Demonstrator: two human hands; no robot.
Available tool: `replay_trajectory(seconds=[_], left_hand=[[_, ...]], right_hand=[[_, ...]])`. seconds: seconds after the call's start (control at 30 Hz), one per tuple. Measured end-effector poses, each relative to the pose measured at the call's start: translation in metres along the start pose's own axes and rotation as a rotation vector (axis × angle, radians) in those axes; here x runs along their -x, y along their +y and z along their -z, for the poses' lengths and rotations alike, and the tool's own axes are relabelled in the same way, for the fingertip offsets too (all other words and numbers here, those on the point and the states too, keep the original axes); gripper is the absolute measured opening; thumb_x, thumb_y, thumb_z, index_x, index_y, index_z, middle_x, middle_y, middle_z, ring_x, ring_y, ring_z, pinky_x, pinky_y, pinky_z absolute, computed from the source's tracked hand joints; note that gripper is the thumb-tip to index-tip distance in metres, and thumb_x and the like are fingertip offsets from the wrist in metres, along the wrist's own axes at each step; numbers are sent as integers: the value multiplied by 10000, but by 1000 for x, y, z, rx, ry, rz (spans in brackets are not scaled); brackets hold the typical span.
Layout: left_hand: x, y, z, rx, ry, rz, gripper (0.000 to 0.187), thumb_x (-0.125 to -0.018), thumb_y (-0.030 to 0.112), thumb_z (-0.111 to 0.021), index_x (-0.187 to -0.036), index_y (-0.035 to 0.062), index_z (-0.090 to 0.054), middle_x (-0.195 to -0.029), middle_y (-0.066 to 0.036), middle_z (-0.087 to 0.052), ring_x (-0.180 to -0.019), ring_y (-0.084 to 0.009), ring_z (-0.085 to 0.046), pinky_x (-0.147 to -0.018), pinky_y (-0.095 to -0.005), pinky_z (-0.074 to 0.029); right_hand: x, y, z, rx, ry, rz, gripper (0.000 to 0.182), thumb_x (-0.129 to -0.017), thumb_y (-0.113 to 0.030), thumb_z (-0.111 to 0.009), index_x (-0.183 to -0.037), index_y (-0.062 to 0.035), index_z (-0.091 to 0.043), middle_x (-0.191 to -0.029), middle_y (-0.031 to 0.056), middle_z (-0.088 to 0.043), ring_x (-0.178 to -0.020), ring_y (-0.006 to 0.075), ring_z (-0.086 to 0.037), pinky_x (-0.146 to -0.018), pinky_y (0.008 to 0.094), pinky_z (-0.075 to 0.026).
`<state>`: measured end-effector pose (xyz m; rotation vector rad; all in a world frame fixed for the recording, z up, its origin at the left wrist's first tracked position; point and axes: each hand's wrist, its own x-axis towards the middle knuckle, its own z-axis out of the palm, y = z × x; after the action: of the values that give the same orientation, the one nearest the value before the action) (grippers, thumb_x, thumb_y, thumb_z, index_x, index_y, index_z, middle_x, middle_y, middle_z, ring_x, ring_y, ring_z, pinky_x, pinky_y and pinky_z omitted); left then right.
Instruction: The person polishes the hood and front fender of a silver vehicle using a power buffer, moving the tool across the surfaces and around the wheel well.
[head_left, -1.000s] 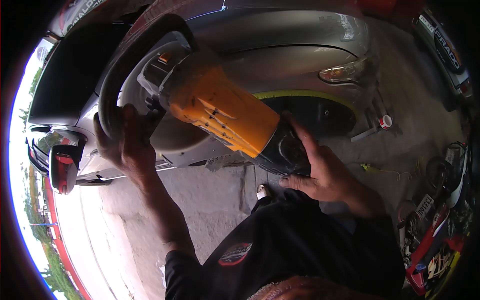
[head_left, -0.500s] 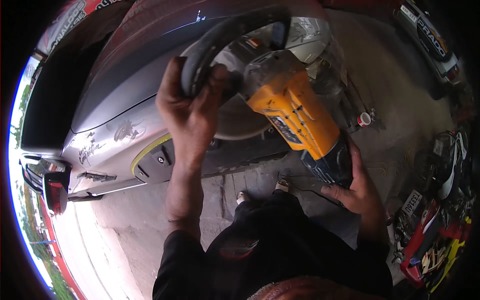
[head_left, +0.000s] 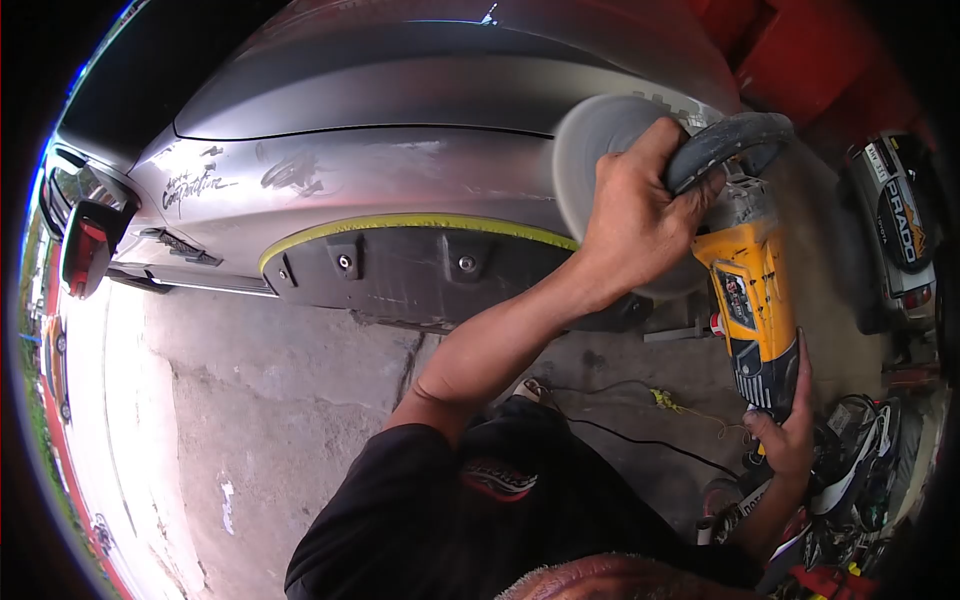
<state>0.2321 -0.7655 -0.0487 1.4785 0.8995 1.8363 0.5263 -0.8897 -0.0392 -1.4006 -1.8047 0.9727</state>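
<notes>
My left hand (head_left: 640, 215) is closed round the black loop handle (head_left: 735, 140) of a yellow power polisher (head_left: 765, 285). At the tool's rear end, my right hand (head_left: 785, 440) wraps the dark grip, with the power cord trailing from there. The polisher's round pale pad (head_left: 590, 145), its edge smeared as if spinning, is at the grey car panel (head_left: 400, 165); my left hand and forearm hide part of it. Dark scuffs and handwriting (head_left: 200, 185) mark the panel to the left. A yellow-green strip (head_left: 400, 222) edges the black liner (head_left: 390, 280) below.
A black cord (head_left: 650, 440) and a yellow cord (head_left: 690, 408) lie on the concrete floor (head_left: 270, 380). Car parts and a number plate are piled at the lower right. A spare-wheel cover marked PRADO (head_left: 900, 225) is at far right. A car mirror (head_left: 95, 235) projects at left.
The polisher and both hands have shifted right across the panel. The tool now points more upright, and the view has turned, showing more of the marked panel.
</notes>
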Motion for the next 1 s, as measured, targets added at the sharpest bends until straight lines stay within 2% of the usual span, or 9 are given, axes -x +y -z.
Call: replay_trajectory(seconds=[0.07, 0.2, 0.33, 0.43, 0.53, 0.83, 0.87, 1.0], left_hand=[[5, 9, 20, 15, 18, 34, 258, -906, 158, -773, -924, -15, -582, -742, -66, -652, -706, -90, -617, -615, -266, -496], [21, 22, 58, -39, 114, -156, 280, -894, 175, -794, -931, -2, -581, -751, -36, -638, -704, -83, -609, -620, -248, -495], [38, 36, 142, -38, 176, -222, 334, -871, 223, -824, -935, 3, -580, -776, -23, -634, -718, -78, -596, -643, -247, -501], [51, 47, 200, -111, 229, -279, 361, -861, 252, -833, -951, 1, -590, -789, -22, -633, -724, -78, -596, -647, -238, -495], [59, 60, 257, -131, 241, -297, 379, -854, 266, -841, -978, 6, -594, -801, -17, -637, -728, -69, -592, -645, -226, -488], [78, 95, 387, -100, 343, -261, 370, -872, 277, -824, -962, 19, -574, -753, -5, -655, -689, -46, -585, -620, -202, -467], [79, 101, 395, -202, 349, -302, 351, -883, 264, -813, -967, 19, -577, -754, 3, -653, -684, -44, -579, -617, -199, -464], [85, 110, 437, -246, 434, -333, 339, -886, 254, -811, -969, 20, -581, -777, 5, -649, -682, -39, -565, -617, -196, -461]], right_hand=[[-4, -12, -4, 86, -40, 36, 1065, -682, -147, -716, -1591, -12, -178, -1516, 247, -395, -1366, 311, -453, -1152, 400, -347], [-7, -25, -28, 107, -40, 52, 1091, -677, -240, -725, -1581, 29, -177, -1535, 223, -369, -1398, 297, -407, -1171, 394, -309], [-5, -55, -93, 216, -62, 89, 1117, -690, -283, -750, -1587, 22, -158, -1569, 239, -316, -1435, 312, -362, -1190, 412, -279], [-5, -81, -142, 150, -86, 140, 1081, -662, -123, -714, -1587, 5, -170, -1522, 257, -383, -1402, 338, -412, -1170, 421, -314], [-3, -112, -183, 228, -108, 177, 1081, -661, -83, -707, -1586, 12, -155, -1510, 257, -400, -1389, 332, -432, -1166, 418, -321], [-12, -185, -290, 153, -260, 219, 1080, -702, 2, -742, -1594, -13, -133, -1476, 248, -452, -1348, 304, -487, -1130, 402, -375], [-10, -196, -294, 141, -258, 209, 1074, -707, 11, -738, -1594, -19, -134, -1468, 252, -461, -1348, 309, -490, -1130, 403, -375], [-28, -206, -328, 204, -287, 330, 1070, -714, -23, -770, -1589, -16, -154, -1458, 279, -465, -1351, 348, -490, -1131, 419, -372]])
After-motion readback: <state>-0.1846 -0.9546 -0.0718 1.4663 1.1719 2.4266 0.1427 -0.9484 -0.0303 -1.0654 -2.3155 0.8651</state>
